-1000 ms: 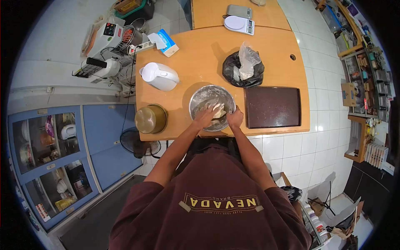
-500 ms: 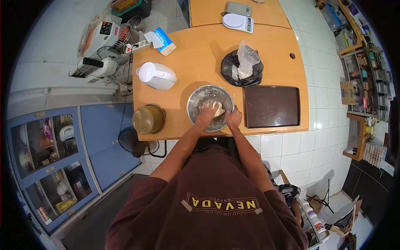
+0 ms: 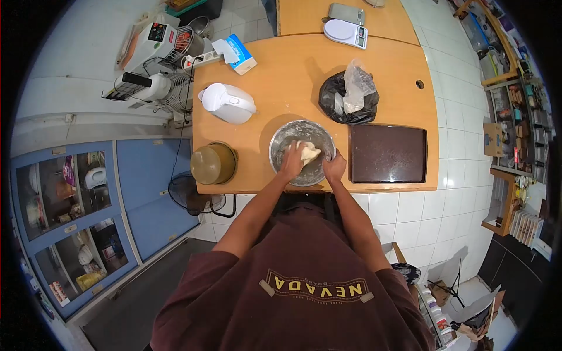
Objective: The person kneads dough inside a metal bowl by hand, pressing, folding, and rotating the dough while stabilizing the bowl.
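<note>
A metal mixing bowl, its inside smeared with flour, stands near the table's front edge. Inside it lies a pale lump of dough. My left hand reaches into the bowl with its fingers closed around the dough's left side, partly hiding it. At the bowl's right rim, my right hand grips the edge, thumb over the top. The fingers on the outer wall are mostly hidden.
To the right lies a dark baking tray. Behind it sits a black plastic bag with a clear bag in it. A white kettle and a brownish container stand left; a kitchen scale is at the back.
The dough looks lifted and more bunched in my left hand than before. My right hand stays on the rim. The whole view has shifted slightly.
</note>
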`<move>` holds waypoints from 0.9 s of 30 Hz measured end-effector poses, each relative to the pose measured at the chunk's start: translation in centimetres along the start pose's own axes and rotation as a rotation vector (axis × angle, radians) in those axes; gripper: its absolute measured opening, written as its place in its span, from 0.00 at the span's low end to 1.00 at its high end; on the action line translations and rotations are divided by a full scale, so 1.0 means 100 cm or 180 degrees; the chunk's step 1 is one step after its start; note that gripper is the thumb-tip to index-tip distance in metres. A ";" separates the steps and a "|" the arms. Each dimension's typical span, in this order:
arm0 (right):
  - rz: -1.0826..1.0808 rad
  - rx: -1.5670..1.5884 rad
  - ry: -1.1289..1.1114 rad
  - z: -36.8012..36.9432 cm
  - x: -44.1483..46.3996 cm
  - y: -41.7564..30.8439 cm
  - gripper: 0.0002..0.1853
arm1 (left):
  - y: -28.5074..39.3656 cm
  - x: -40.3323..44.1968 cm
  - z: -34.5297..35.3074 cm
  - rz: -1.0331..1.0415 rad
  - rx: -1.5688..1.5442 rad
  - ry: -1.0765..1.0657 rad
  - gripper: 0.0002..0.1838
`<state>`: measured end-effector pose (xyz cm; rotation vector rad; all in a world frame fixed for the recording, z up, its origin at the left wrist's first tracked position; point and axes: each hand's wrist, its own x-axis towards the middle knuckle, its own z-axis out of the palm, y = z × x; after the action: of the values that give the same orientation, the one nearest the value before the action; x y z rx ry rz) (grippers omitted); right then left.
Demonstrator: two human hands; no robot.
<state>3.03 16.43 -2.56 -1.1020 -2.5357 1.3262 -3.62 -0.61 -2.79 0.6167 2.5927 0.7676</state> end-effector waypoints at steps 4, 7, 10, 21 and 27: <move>-0.0038 -0.0023 0.0112 0.000 -0.007 0.003 0.19 | 0.002 -0.003 0.003 -0.0547 -0.1133 0.1135 0.41; -0.0040 0.0042 0.0058 0.004 -0.004 0.007 0.18 | 0.014 0.000 -0.005 -0.0837 -0.1283 0.1435 0.44; -0.0010 0.0154 0.0059 0.003 -0.005 0.007 0.18 | 0.016 0.001 -0.017 -0.0460 -0.0550 0.0860 0.43; 0.0122 -0.0022 0.0005 0.006 -0.004 0.007 0.19 | 0.040 0.003 -0.025 0.0408 0.0743 0.0057 0.40; -0.0034 0.0130 0.0028 0.003 -0.007 0.005 0.18 | 0.032 0.000 -0.005 0.0677 0.0506 -0.0235 0.37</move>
<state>3.74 15.94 -2.90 -1.0827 -2.4932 1.3611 -2.87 1.59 -0.58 0.9622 2.5641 0.5916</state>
